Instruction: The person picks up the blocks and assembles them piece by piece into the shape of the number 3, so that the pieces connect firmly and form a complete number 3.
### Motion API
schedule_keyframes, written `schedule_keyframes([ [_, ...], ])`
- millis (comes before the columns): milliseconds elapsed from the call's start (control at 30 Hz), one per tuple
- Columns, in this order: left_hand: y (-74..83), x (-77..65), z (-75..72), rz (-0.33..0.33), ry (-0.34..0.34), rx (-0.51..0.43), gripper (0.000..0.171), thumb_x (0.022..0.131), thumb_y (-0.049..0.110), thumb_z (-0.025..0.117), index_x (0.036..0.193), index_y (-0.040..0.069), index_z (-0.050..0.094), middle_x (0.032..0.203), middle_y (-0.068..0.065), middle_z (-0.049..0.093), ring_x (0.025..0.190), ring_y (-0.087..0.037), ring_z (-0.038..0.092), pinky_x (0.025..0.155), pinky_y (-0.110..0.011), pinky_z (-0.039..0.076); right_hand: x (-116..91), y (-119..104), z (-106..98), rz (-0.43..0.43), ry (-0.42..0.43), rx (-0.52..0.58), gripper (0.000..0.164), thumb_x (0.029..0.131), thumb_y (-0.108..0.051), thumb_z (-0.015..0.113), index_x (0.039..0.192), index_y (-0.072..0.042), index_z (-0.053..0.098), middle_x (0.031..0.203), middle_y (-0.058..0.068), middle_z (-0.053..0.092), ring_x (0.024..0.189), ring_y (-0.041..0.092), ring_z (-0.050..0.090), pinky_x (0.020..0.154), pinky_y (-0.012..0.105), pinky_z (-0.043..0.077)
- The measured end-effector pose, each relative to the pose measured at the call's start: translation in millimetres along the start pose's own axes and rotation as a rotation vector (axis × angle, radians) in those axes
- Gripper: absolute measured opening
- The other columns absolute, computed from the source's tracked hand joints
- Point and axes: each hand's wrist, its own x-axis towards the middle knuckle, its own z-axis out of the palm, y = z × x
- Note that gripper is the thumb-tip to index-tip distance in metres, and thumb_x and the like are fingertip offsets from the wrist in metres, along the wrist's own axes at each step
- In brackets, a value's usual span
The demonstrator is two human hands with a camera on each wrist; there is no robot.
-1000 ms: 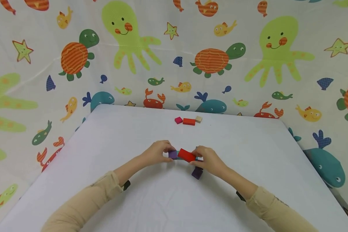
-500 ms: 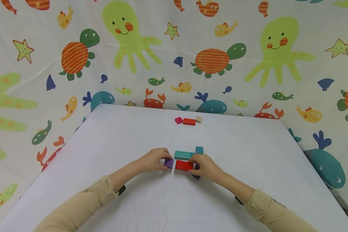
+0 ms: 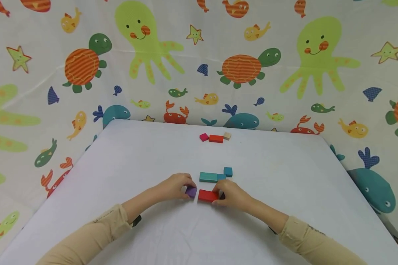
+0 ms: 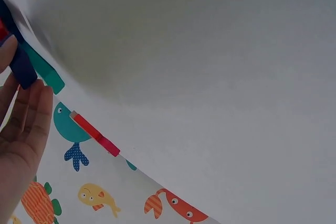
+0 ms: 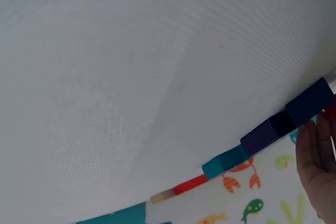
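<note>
My left hand (image 3: 175, 187) pinches a small purple block (image 3: 191, 191) between thumb and fingers. In the left wrist view the same purple block (image 4: 23, 69) sits at the fingertips. To its right, my right hand (image 3: 233, 194) grips the right end of a red rectangular block (image 3: 207, 195); a narrow gap parts the two blocks. Behind them lie a long teal block (image 3: 208, 177), a blue block (image 3: 221, 177) at its end and a blue cube (image 3: 227, 171). Dark blocks (image 5: 310, 99) beside the right hand show in the right wrist view, mostly hidden by it from the head.
Near the far edge of the white table (image 3: 146, 147) lie a pink block (image 3: 203, 137), another red block (image 3: 216, 138) and a beige block (image 3: 227, 136). A curtain (image 3: 185, 48) printed with sea animals hangs behind and beside the table.
Both hands have come nearer to the person with the purple and red blocks, from over the teal block to in front of it. The teal and blue blocks now show uncovered.
</note>
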Motion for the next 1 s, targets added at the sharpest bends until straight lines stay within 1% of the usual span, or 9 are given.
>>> schedule_keyframes([
  [200,-1.3,1.1,1.0,0.022,-0.01,0.025,0.03,0.074,0.006,0.077,0.104,0.003,0.07,0.096,-0.003,0.065,0.092,-0.016,0.063,0.085,-0.029,0.052,0.3,1.4,3.3,-0.01,-0.033,-0.024,0.028,0.075,-0.021,0.079,0.097,-0.004,0.071,0.088,0.001,0.064,0.082,0.01,0.053,0.072,0.021,0.05],
  [467,0.3,3.7,3.5,0.044,-0.033,0.029,0.03,0.075,0.007,0.077,0.104,0.004,0.07,0.096,-0.004,0.065,0.09,-0.014,0.061,0.084,-0.027,0.052,-2.9,0.8,5.5,-0.047,-0.039,-0.053,0.028,0.077,-0.023,0.078,0.096,-0.005,0.07,0.09,0.0,0.063,0.086,0.011,0.052,0.073,0.021,0.05],
  [633,3.0,5.0,4.9,0.009,-0.05,0.003,0.03,0.076,0.009,0.077,0.106,0.006,0.07,0.098,-0.002,0.064,0.091,-0.014,0.059,0.084,-0.027,0.052,-4.4,1.1,7.6,-0.066,-0.042,-0.094,0.026,0.077,-0.024,0.078,0.095,-0.006,0.07,0.091,0.0,0.061,0.089,0.012,0.05,0.074,0.021,0.049],
  [833,2.6,7.3,4.9,0.004,-0.057,0.009,0.031,0.076,0.009,0.077,0.106,0.006,0.07,0.098,-0.002,0.065,0.092,-0.013,0.059,0.085,-0.027,0.052,-6.2,0.4,7.7,-0.074,-0.037,-0.111,0.027,0.078,-0.025,0.077,0.095,-0.006,0.069,0.097,0.003,0.061,0.095,0.016,0.052,0.079,0.023,0.052],
  [1000,2.9,8.9,7.3,-0.008,-0.079,-0.002,0.031,0.076,0.007,0.076,0.106,0.006,0.07,0.099,-0.003,0.065,0.092,-0.013,0.06,0.086,-0.027,0.052,-7.1,-0.2,6.7,-0.089,-0.036,-0.143,0.029,0.077,-0.026,0.078,0.095,-0.006,0.07,0.098,0.003,0.062,0.097,0.016,0.053,0.081,0.024,0.052],
])
